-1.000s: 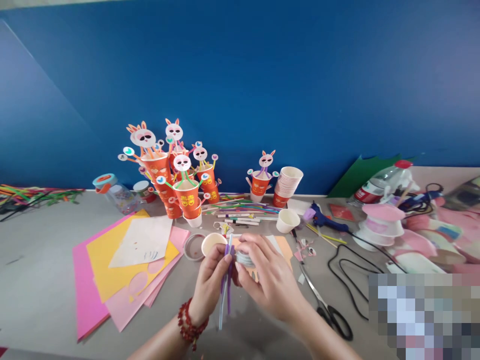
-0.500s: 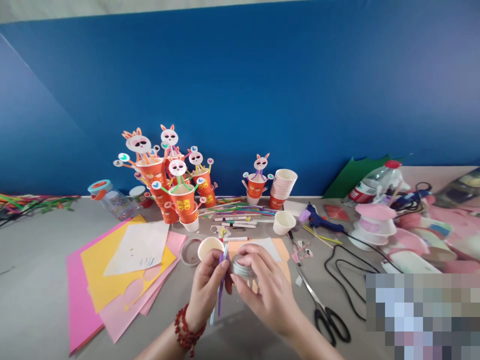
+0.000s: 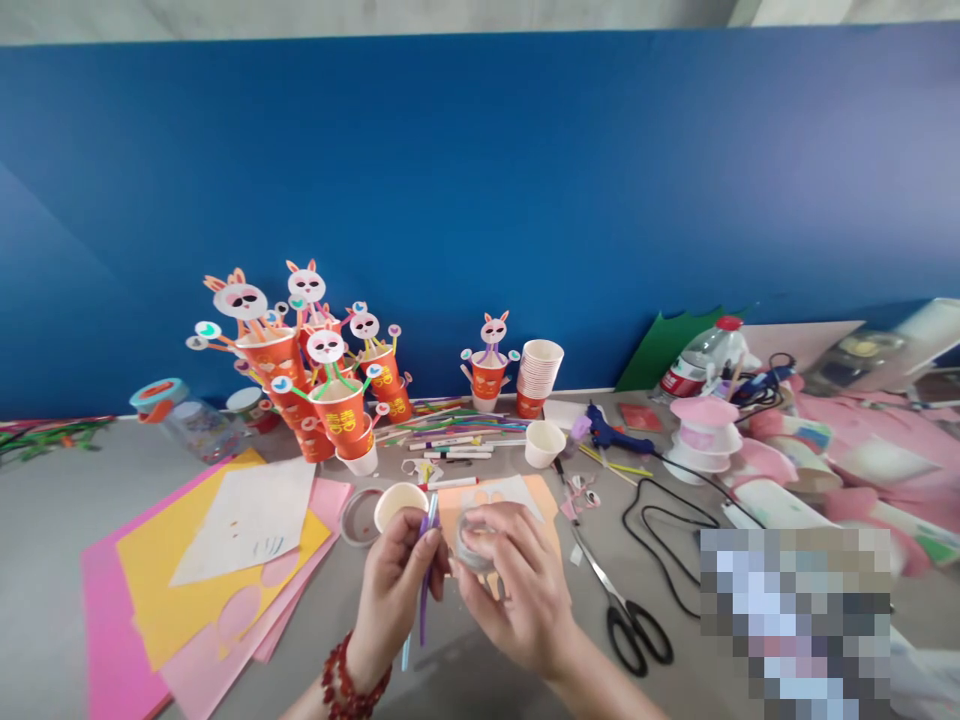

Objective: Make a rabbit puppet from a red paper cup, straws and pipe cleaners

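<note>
My left hand (image 3: 386, 585), with red beads on its wrist, pinches a purple pipe cleaner (image 3: 424, 610) and a thin light blue strip (image 3: 407, 645). Both hang down below the fingers. Right beside it, my right hand (image 3: 521, 575) is closed on a roll of tape (image 3: 474, 542) with a pale ring. Whether a piece of tape runs between the hands cannot be made out. Just behind my left hand stands a white paper cup (image 3: 400, 502), and another tape roll (image 3: 360, 517) lies to its left. Orange paper (image 3: 550, 500) lies under and behind my right hand.
Rabbit figures on red cups (image 3: 339, 410) stand at the back left, near a stack of paper cups (image 3: 540, 368). Coloured paper sheets (image 3: 135, 570) lie left. Scissors (image 3: 634, 630), a blue glue gun (image 3: 611, 432) and its looping black cord (image 3: 660, 580) lie right.
The view has turned to the right, so everything sits further left in the picture. My right hand has tilted the tape roll a little. Both hands keep their hold.
</note>
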The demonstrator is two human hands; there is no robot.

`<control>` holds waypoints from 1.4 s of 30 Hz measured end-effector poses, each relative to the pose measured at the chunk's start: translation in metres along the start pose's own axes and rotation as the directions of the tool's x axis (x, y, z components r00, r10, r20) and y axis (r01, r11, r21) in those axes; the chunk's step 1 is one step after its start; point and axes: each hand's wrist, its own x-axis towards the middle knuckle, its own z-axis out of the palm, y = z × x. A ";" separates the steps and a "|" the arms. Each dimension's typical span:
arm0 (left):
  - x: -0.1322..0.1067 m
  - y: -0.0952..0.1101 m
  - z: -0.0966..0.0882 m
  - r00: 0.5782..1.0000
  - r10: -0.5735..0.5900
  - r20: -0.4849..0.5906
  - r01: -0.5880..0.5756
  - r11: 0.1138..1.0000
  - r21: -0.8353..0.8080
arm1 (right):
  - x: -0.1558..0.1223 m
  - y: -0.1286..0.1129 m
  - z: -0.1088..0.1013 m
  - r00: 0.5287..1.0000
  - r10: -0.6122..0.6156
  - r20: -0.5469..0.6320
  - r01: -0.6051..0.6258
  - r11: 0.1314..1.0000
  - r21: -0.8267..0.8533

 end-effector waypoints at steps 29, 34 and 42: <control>-0.003 0.012 -0.004 0.970 -0.082 0.228 0.097 0.994 -0.055 | 0.001 0.019 -0.005 0.976 0.153 0.153 -0.188 0.950 0.251; -0.003 0.016 -0.009 0.894 -0.207 0.398 0.193 0.978 0.074 | 0.013 0.025 -0.013 0.931 0.161 0.329 -0.296 0.859 0.417; 0.002 0.028 -0.020 0.786 -0.332 0.522 0.259 0.943 0.209 | 0.028 0.023 -0.028 0.857 -0.025 0.514 -0.247 0.856 0.454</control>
